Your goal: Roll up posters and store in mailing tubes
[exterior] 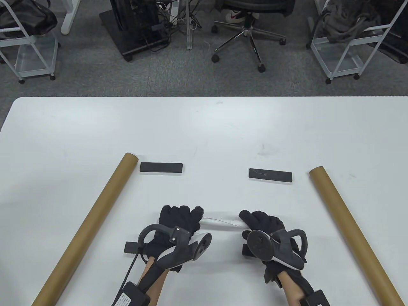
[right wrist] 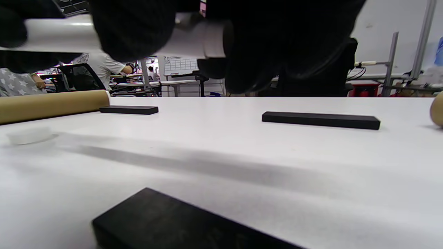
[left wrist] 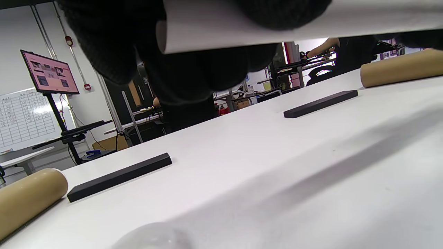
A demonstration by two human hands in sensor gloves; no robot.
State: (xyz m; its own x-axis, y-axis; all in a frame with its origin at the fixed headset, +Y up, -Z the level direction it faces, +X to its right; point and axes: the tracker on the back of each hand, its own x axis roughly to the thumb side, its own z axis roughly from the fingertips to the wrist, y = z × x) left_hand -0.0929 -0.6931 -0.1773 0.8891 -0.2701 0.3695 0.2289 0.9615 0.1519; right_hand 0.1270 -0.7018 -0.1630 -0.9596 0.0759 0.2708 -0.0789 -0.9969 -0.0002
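A white poster (exterior: 221,223) is rolled into a thin tube and held level a little above the table. My left hand (exterior: 180,220) grips its left end, and the roll shows in the left wrist view (left wrist: 294,24). My right hand (exterior: 259,223) grips its right end, with the roll's open end showing in the right wrist view (right wrist: 193,39). One brown mailing tube (exterior: 87,228) lies on the table to the left, running diagonally. A second brown mailing tube (exterior: 352,234) lies to the right.
Two black bar weights lie farther back, one on the left (exterior: 161,167) and one on the right (exterior: 270,175). Another black bar (exterior: 131,247) lies under my left wrist and one (right wrist: 180,224) under my right hand. A clear cap (right wrist: 29,135) sits near the left tube.
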